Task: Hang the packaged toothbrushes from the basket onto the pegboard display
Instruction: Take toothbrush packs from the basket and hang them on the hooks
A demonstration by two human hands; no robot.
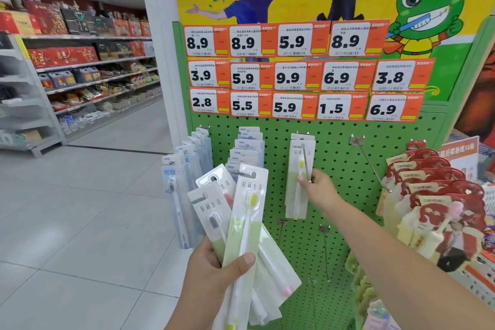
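Several flat white-and-green packaged toothbrushes (242,225) were fanned out in the left hand (211,273), thumb clamped across them. The right hand (317,187) pinched the tip of a metal peg hook (306,162) (two matching packs (297,182) hung there) on the green perforated pegboard (337,169).

Left hand (214,270) low, thumb pressed forward, fingers curled, gripping. Right hand (317,186) outstretched, fingers apparently pinching.
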